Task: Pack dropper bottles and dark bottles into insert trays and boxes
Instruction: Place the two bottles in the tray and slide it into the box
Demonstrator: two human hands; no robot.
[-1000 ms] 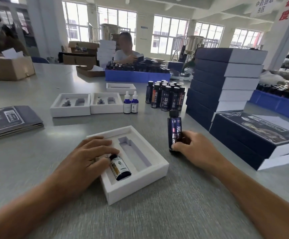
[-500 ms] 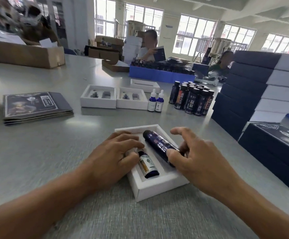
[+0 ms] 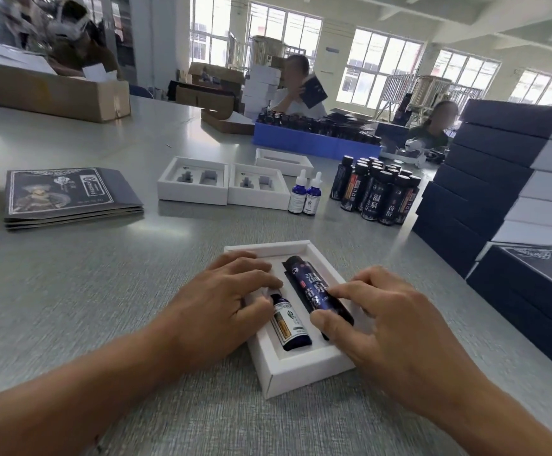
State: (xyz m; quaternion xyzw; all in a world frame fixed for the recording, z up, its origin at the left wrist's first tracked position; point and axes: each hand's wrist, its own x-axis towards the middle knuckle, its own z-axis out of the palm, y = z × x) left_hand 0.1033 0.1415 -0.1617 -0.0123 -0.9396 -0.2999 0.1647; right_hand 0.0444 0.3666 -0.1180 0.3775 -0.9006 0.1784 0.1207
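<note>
Head view shows a white insert tray [image 3: 304,373] lying on the grey surface [image 3: 103,291] close to the person, with a dark bottle [image 3: 314,287] laid in its right slot and a dropper bottle [image 3: 291,325] laid in its left slot. The right hand [image 3: 386,320] pinches the dark bottle near its lower end, thumb and forefinger curled onto it. The left hand [image 3: 222,304] rests on the tray's left side, its fingers loosely bent, fingertips touching the dropper bottle's top. Farther off stand two more dropper bottles [image 3: 304,195], a cluster of dark bottles [image 3: 376,195], empty insert trays [image 3: 222,182], and, at right, stacked dark boxes [image 3: 485,179].
</note>
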